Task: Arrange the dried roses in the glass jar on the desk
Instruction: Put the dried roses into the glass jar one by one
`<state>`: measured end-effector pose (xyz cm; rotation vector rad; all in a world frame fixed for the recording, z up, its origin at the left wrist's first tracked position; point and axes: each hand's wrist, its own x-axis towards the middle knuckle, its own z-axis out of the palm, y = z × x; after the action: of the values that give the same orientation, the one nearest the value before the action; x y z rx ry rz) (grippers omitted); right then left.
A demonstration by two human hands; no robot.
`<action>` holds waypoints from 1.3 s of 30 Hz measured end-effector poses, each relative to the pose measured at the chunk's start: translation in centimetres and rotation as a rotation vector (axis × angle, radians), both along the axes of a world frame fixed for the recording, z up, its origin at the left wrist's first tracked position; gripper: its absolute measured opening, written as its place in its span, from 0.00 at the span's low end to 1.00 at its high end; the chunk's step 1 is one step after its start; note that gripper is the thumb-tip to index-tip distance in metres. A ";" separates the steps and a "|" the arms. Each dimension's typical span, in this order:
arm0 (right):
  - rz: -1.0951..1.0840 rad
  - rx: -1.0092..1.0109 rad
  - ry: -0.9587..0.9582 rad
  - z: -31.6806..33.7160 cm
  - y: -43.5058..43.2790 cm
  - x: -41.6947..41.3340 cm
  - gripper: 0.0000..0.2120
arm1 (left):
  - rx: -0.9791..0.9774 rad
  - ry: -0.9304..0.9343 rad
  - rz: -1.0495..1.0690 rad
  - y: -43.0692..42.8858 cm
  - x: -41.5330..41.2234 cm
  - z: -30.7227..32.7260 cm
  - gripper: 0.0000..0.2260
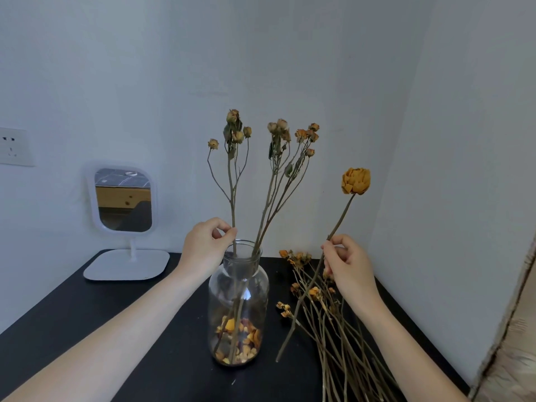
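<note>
Head view: I see the glass jar (238,297) standing mid-way across the black surface (116,329), with dried petals (237,340) at its bottom. Two dried rose sprays stand in it. The left hand (207,245) pinches the left spray (232,198) just above the jar's mouth. The right hand (346,264) pinches a tilted yellow rose (356,181) above the loose roses (333,329) lying right of the jar. A white mirror (123,198) stands far left.

Your one head-worn wide-angle camera looks forward and slightly downward from close above the desk (179,372), with the jar (238,288) near centre, and faces the wall (290,68) corner behind.
</note>
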<state>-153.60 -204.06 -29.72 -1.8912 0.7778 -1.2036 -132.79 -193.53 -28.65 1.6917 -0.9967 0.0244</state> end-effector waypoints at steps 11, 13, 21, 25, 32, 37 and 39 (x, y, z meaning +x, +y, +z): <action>-0.002 0.001 -0.038 0.4 0.3 -0.1 0.04 | 0.154 0.391 -0.482 2.3 1.0 -1.5 0.31; -0.001 -0.006 -0.088 0.9 0.4 -0.1 0.05 | 0.234 0.375 -0.593 2.8 1.3 -2.1 0.34; 0.050 -0.062 -0.364 5.2 1.7 0.1 0.11 | 0.261 0.238 -0.480 2.1 1.0 -2.8 0.25; 0.043 -0.101 -0.470 7.0 2.1 0.2 0.11 | 0.210 0.214 -0.457 1.5 0.0 -3.1 0.19; 0.035 -0.150 -0.568 8.7 1.8 0.7 0.11 | 0.143 0.195 -0.337 0.2 -1.2 -3.7 0.21; 0.014 -0.160 -0.557 8.8 1.6 1.2 0.11 | 0.097 0.272 -0.349 -0.5 -1.6 -4.4 0.26; 0.000 -0.157 -0.587 9.0 1.4 1.3 0.11 | 0.099 0.274 -0.353 -0.7 -1.5 -4.5 0.27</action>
<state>-152.26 -202.65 -20.74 -1.5214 0.3696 -1.7431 -134.30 -194.20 -33.14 1.5345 -1.0854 -0.4827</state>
